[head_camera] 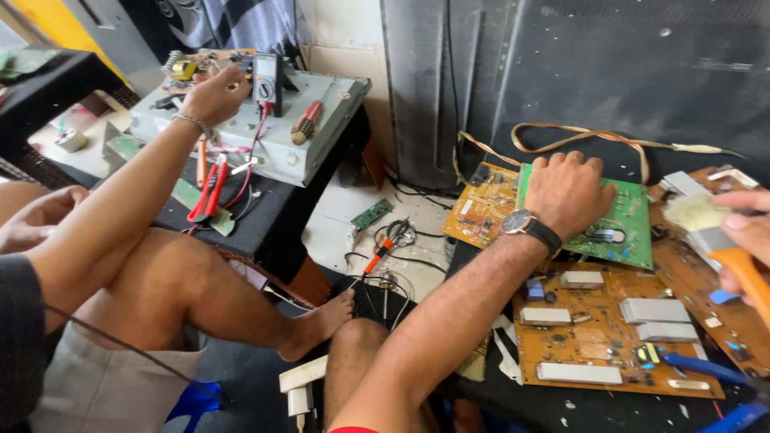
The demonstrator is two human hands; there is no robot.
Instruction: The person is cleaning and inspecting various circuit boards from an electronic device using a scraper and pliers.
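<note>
Left hand (565, 192) on green board (630, 228); right hand's (750, 232) brush (706, 220) points up-left.

**A:** Light's decent in here, soft daylight, brightest on the grey metal case (249, 128) up at the left. No hard shadows anywhere.

**B:** Yeah, but the black panel (609, 72) behind stays dull and murky. Edges bend a bit, wide lens. The brush (714, 232) at the right edge looks slightly smeared, the green circuit board (630, 216) is crisp.

- Our left hand (568, 192) rests on a circuit board (622, 228)
- Behind it, a ribbon cable (593, 136)
- Far left, a multimeter (265, 82) on a metal case (321, 128)
</note>
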